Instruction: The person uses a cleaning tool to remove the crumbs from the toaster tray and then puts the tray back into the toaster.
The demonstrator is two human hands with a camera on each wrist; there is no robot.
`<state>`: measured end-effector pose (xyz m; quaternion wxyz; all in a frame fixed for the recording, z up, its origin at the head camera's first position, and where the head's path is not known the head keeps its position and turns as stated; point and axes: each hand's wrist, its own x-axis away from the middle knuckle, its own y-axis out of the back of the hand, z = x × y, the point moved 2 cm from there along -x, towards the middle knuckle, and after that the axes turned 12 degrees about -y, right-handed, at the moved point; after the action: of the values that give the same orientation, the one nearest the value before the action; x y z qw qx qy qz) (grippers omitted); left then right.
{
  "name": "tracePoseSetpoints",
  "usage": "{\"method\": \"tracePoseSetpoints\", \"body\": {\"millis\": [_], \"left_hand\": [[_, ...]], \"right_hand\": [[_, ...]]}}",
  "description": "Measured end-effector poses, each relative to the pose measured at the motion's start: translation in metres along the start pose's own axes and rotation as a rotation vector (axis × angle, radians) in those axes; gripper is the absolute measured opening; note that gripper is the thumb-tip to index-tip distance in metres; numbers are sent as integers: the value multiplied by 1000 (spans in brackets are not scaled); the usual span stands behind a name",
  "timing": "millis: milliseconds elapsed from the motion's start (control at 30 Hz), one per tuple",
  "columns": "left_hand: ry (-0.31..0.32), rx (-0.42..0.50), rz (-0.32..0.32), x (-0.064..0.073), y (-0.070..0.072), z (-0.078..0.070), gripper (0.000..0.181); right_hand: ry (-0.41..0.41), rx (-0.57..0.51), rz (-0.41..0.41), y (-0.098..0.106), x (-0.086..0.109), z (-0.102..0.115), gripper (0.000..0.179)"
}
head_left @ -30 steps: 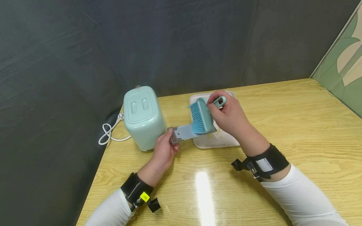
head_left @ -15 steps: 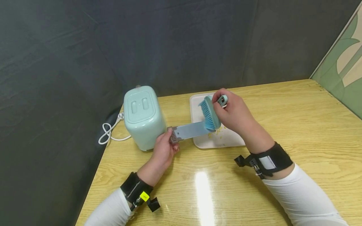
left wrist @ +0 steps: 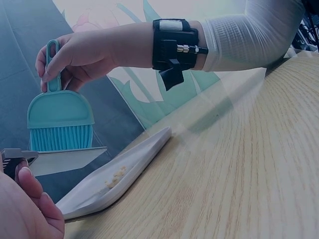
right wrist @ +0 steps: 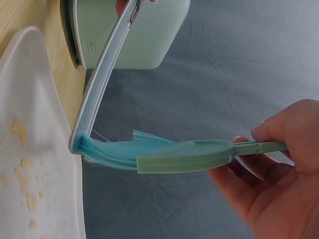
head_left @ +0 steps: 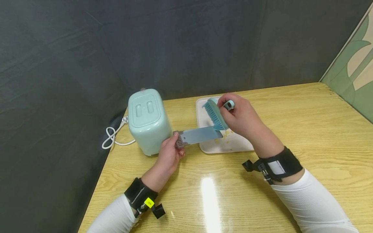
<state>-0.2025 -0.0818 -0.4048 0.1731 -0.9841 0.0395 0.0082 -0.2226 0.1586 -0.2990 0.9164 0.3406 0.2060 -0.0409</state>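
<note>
Running sideways in the head view, a metal plate [head_left: 199, 135] extends from the pinching left hand [head_left: 169, 153] over a tray [head_left: 210, 148] near the table's [head_left: 297, 113] back edge; the right hand [head_left: 240, 115] grips a brush [head_left: 216, 113] nearer its free end. Left wrist view: bristles [left wrist: 60, 138] downward. Right wrist view: bristles touching that end.

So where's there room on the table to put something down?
Bare tabletop lies right of the white tray, toward the leafy panel. Another patch is on the near side, between the wristbands. It's crowded over the tray and by the mint box, where the metal plate and brush are held.
</note>
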Motion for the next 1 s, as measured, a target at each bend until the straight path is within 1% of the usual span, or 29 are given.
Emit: {"method": "tracePoseSetpoints", "body": {"millis": [200,333,433,533,700,800,867,933,1000], "left_hand": [[3,4,11,1,-1,-1,46],[6,7,11,0,-1,0,46],[8,6,12,0,0,1,47],[9,6,14,-1,0,1,47],[14,10,11,-1,0,1,46],[17,6,6,-1,-1,1,45],[18,1,3,-1,-1,2,45],[18,0,1,-1,-1,2,44],[19,2,2,-1,-1,2,44]], "right_hand": [[71,24,-48,1,-1,1,7],[110,39,-104,3,-2,2,8],[117,36,-147,6,-2,2,9],[90,17,-167,10,-3,2,9],[6,-81,-154,15,-1,3,8],[3,-163,-141,16,1,5,8],[7,-199,-121,15,1,6,8],[18,-194,-91,12,2,7,8],[30,-153,-63,9,2,7,7]]}}
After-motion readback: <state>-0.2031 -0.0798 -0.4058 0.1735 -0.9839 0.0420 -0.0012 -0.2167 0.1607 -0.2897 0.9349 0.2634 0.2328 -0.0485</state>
